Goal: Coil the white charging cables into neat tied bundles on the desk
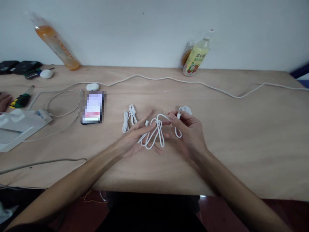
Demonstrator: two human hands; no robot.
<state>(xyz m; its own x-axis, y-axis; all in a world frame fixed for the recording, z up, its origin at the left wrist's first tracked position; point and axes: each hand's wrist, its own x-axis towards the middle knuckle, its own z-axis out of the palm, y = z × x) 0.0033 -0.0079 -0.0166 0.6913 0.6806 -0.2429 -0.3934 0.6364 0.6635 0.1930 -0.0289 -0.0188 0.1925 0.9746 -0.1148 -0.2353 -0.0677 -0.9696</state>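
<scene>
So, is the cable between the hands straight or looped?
Looped: the white cable makes loose, overlapping curves at the left hand and runs to the right hand.

Looped white cable (158,124) in left hand (134,138) and right hand (191,130)

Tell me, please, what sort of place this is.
Probably a simple workroom, though I cannot be certain: a plain wooden table, bundled white cables and, at the left, a screwdriver.

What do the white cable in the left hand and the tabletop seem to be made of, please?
White cable: probably smooth rubbery plastic outside, bending in even loops.
Tabletop: apparently wood or wood-look board, fairly matte, with streaked grain.
</scene>
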